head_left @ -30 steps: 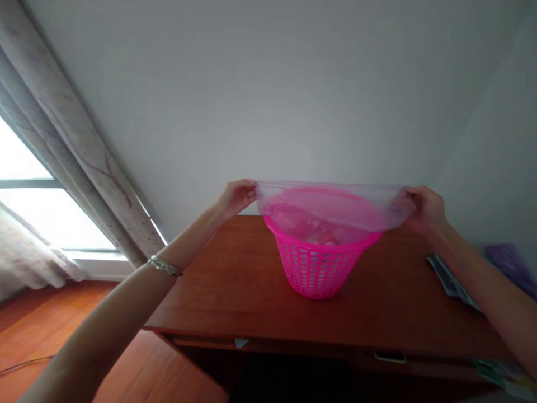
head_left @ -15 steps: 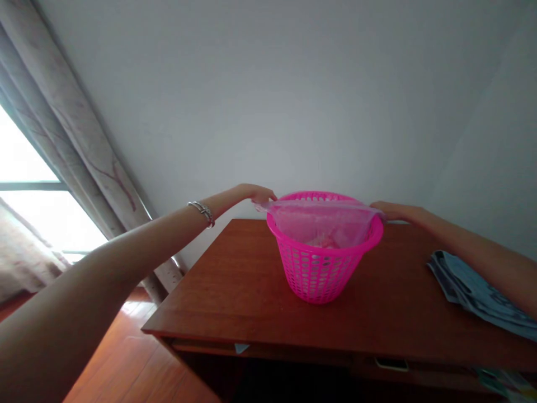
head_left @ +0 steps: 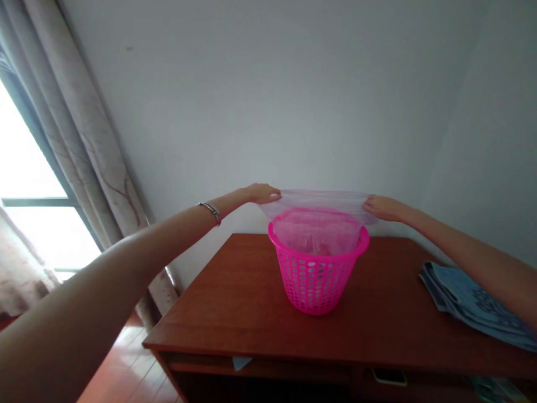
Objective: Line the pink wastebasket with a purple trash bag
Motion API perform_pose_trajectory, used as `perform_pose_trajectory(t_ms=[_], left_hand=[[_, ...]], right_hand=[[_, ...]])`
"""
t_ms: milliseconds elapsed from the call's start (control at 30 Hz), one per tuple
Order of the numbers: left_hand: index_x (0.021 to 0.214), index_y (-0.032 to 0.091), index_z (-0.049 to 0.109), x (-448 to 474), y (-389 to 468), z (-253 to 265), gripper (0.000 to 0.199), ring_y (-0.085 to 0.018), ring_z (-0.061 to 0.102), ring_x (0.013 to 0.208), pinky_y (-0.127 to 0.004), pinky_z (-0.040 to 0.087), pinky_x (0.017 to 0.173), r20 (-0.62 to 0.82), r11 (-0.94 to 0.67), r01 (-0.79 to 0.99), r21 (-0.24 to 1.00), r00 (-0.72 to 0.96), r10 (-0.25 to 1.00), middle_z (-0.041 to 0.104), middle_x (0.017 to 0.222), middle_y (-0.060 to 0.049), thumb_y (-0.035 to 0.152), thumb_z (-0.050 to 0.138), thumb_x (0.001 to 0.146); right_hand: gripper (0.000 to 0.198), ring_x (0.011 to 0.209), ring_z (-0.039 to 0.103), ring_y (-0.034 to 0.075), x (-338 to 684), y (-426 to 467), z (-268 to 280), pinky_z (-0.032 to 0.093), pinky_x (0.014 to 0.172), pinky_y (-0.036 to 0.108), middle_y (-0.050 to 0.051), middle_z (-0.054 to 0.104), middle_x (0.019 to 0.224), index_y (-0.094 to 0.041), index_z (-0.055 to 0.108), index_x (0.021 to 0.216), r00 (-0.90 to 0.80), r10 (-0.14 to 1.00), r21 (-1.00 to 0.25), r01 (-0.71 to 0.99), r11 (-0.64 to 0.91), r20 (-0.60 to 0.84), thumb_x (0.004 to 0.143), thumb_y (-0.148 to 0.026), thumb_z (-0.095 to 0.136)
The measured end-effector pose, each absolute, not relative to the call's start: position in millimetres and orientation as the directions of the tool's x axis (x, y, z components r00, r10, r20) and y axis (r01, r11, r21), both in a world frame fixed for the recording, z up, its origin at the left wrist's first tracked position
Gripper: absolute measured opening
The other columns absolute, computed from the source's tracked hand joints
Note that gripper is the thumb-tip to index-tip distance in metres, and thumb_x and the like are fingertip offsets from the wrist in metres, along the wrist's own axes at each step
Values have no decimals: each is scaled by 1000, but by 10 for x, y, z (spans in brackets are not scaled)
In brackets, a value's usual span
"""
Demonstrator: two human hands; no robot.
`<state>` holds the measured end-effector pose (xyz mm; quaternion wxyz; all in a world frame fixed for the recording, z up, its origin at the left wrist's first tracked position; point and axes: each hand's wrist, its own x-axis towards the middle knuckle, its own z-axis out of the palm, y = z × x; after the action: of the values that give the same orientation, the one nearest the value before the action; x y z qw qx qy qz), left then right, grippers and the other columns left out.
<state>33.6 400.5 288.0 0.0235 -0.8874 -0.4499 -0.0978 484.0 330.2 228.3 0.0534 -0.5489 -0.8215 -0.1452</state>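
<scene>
A bright pink plastic basket (head_left: 315,285) with a slotted wall stands upright on a brown wooden desk (head_left: 235,302). A thin, see-through pinkish plastic bag (head_left: 321,199) hangs down inside it, its upper edge stretched tight above the far rim. My left hand (head_left: 263,193), with a silver bracelet on the wrist, is closed on the bag's left end. At the other end, my right hand (head_left: 380,207) pinches the bag to the right of the basket. What lies at the bottom of the basket is hard to make out.
Folded blue denim (head_left: 474,302) lies on the desk's right side, under my right forearm. Below the desktop, an open shelf holds a phone-like object (head_left: 390,376). A pale wall rises behind; a patterned curtain (head_left: 84,134) and window are at left.
Both hands have risen, drawing the bag's edge up from the basket's rim to above it. The basket sits slightly lower in view as the camera has shifted.
</scene>
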Motion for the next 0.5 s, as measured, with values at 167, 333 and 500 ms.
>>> perform_pose_trajectory(t_ms=[167,333,500], left_hand=[[61,15,68,181,3602,3271,58,-16,54,50,-27,38,55,116,-654,756,13,649,752,62,53,-6,68,53,78],[55,17,69,116,3467,3612,36,-16,60,56,-26,42,63,-63,-635,773,-13,633,772,69,58,-6,50,69,69],[62,18,74,43,3356,3973,17,-19,66,65,-27,45,67,-154,-567,821,68,570,807,73,67,-6,35,74,62]], right_hand=[[50,92,66,25,5168,3001,2716,49,83,34,11,71,100,-17,73,95,-397,881,175,916,362,258,88,-55,41],[30,87,67,25,5271,2813,3131,48,82,36,8,73,91,-19,75,89,-425,882,193,900,390,204,77,-37,53],[26,82,67,24,5251,2592,3628,46,77,34,6,73,85,-21,75,82,-455,880,132,888,440,133,74,-40,60]])
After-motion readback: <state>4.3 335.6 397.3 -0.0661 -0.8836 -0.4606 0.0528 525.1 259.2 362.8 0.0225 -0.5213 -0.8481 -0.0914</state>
